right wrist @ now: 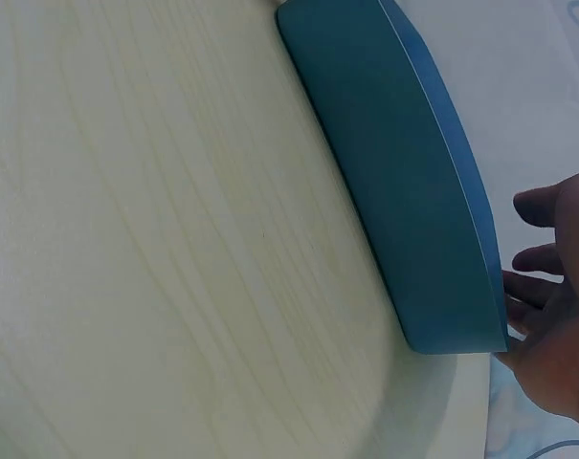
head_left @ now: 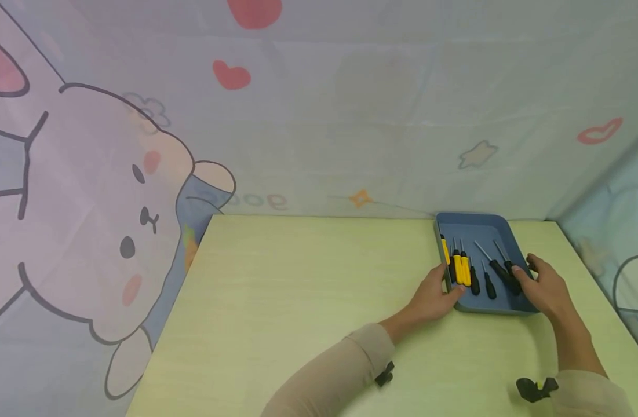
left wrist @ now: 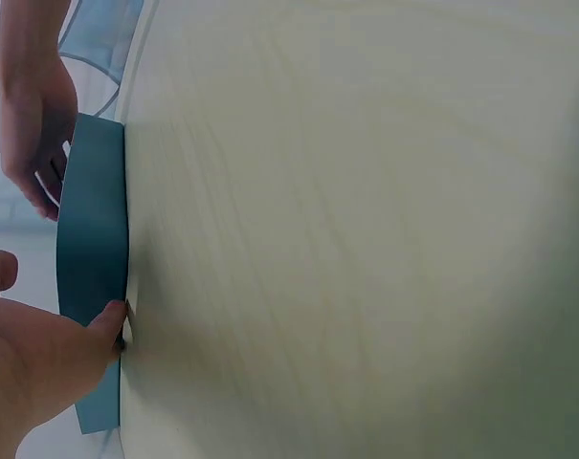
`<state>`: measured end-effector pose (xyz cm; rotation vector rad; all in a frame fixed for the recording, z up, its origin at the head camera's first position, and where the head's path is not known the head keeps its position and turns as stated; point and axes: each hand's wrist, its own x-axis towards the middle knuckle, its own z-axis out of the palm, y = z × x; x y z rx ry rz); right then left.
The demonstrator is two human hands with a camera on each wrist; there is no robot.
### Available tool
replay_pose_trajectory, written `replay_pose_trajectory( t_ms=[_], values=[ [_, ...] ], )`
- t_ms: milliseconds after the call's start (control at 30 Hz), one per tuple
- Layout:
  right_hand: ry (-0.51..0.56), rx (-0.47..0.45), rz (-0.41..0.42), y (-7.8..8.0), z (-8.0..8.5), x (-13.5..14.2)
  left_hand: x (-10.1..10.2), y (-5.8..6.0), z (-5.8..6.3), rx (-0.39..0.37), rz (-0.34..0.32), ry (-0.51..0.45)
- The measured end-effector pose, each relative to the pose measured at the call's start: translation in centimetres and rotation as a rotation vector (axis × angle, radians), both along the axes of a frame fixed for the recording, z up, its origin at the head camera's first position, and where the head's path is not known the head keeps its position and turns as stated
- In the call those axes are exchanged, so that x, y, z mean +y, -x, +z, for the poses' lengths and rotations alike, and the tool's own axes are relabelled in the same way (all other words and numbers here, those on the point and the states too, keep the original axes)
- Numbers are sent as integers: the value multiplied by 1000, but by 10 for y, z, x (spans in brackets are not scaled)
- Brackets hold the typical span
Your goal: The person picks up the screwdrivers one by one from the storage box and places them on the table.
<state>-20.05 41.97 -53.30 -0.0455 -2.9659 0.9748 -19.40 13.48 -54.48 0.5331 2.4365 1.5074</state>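
A blue-grey tray point(head_left: 470, 225) sits at the right of the table, holding several screwdrivers. Some have yellow-and-black handles point(head_left: 458, 267), others black handles point(head_left: 489, 286); the shafts point to the far side. My left hand point(head_left: 430, 295) grips the tray's near left corner, its thumb at the front wall. In the left wrist view a digit of that hand reaches the foot of the tray wall point(left wrist: 93, 220). My right hand point(head_left: 548, 286) holds the right side, thumb by the rim and fingers outside. The right wrist view shows these fingers partly hidden behind the tray's end point(right wrist: 385, 172).
The pale wooden table point(head_left: 298, 278) extends left of the tray. A printed cloth point(head_left: 319, 116) hangs behind the table's back edge, close to the tray's far side. A grey cable point(head_left: 617, 284) loops beyond the right edge.
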Motion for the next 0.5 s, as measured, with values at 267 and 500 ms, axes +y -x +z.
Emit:
replay_pose_trajectory(
  t_ms=[267,500],
  values=[
    [128,-30,-13,-2,-1,1,3,2,-3,44,2,41],
    [175,-17,-99,3,-6,-1,5,3,-6,26,25,30]
  ],
)
